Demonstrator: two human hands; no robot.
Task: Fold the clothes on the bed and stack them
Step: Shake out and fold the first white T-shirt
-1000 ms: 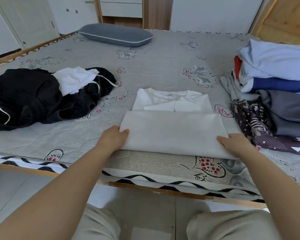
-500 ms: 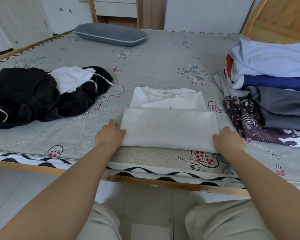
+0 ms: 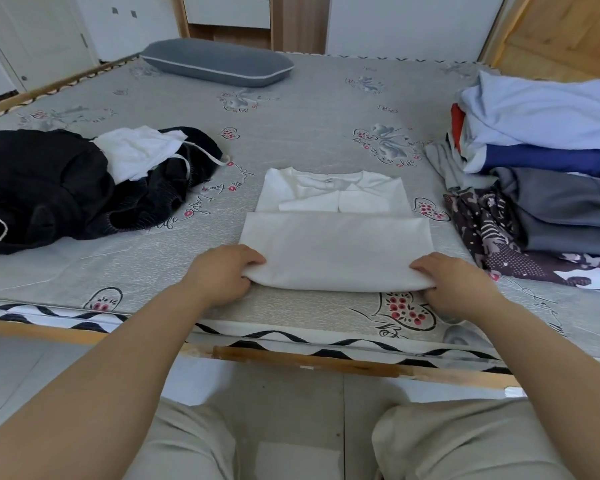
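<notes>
Head view showed my left hand [image 3: 222, 275] and right hand [image 3: 456, 284] each pinching a near corner of the white shirt [image 3: 336, 237], half-folded on the bed [image 3: 309, 109]. Next, I judged, fold it up, then carry it to the stack [image 3: 551, 174].

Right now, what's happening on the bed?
A person is folding a white shirt at the near edge of the bed. The left hand and right hand each grip a near corner of the shirt, whose lower half is already folded up, with the collar end lying flat beyond. A stack of folded clothes sits to the right. A black-and-white heap on the left is not yet folded.
</notes>
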